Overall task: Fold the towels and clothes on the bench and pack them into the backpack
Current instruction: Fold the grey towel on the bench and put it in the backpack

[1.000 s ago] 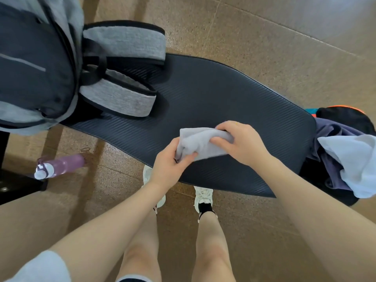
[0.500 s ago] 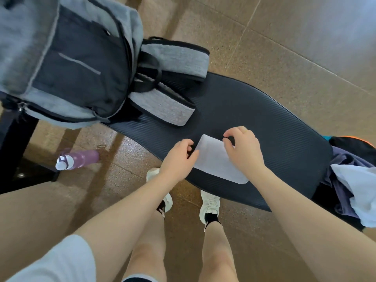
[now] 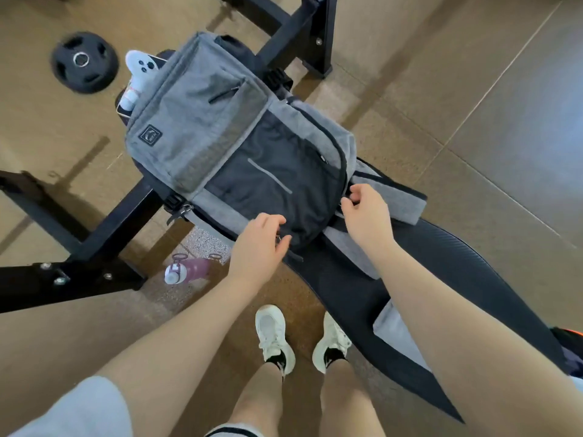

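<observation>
A grey and black backpack (image 3: 233, 146) lies on the black bench pad (image 3: 344, 294), its top end toward me. My left hand (image 3: 257, 247) pinches a small metal zipper pull at that top edge. My right hand (image 3: 367, 216) has its fingers curled on the backpack's edge near the black zipper line and the shoulder straps (image 3: 394, 197). A folded grey towel (image 3: 392, 334) lies on the pad near me, partly hidden under my right forearm. Only a sliver of the clothes pile (image 3: 575, 361) shows at the right edge.
Black steel bench frame bars (image 3: 104, 228) cross the floor to the left and behind. A purple water bottle (image 3: 189, 271) lies on the floor by the bench. A weight plate (image 3: 83, 63) lies at the far left. A white device (image 3: 142, 69) sticks out of the backpack's side pocket.
Both hands have let go of the folded towel, which now lies on the pad, and have moved left to the backpack's top edge. My view has swung toward the backpack.
</observation>
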`<state>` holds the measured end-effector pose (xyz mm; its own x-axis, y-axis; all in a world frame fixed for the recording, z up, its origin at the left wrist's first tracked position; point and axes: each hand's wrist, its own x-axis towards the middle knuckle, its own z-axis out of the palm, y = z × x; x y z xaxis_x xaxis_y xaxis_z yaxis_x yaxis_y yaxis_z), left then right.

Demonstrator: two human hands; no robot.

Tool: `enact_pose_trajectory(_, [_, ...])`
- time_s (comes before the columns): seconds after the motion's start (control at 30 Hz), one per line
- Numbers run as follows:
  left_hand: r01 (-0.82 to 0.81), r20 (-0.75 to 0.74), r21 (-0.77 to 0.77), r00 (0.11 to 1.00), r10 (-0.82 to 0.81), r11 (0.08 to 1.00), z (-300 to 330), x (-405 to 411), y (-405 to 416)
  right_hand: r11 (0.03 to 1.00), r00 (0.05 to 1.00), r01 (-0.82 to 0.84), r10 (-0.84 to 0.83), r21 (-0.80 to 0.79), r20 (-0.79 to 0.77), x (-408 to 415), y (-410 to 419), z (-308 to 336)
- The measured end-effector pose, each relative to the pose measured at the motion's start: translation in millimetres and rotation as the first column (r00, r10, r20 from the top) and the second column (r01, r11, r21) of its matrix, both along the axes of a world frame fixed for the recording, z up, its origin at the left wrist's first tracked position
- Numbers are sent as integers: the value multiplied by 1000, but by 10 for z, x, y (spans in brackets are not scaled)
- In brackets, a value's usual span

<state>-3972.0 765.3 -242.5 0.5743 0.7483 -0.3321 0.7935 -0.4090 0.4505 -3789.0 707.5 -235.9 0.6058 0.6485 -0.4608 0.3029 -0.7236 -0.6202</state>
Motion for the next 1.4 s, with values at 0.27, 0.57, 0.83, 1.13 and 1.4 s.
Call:
enact_pose_trajectory(0.27, [251, -172, -43, 952, -255, 967, -371, 429, 29, 988, 999, 34, -37, -151, -15, 256, 543, -314])
enact_pose_trajectory(0.57, [105, -246, -64, 962, -118, 992, -129, 361, 87, 992, 961, 91, -109, -83, -254, 415, 588, 22])
enact_pose_trajectory(0.83, [-9, -132, -4, 991, 8, 1000, 156, 330, 213, 994, 972, 65, -83, -88, -221, 483, 576, 191])
enact_pose_trajectory(1.13, [-177, 278, 154, 952, 130, 972, 976, -23, 687, 848, 863, -483, 504, 220, -48, 490, 681, 670])
enact_pose_trajectory(1.4, [-643, 420, 81, 715, 559, 762, 993, -221, 1461, 820, 849, -523, 481, 232, 218, 170, 1897, 635])
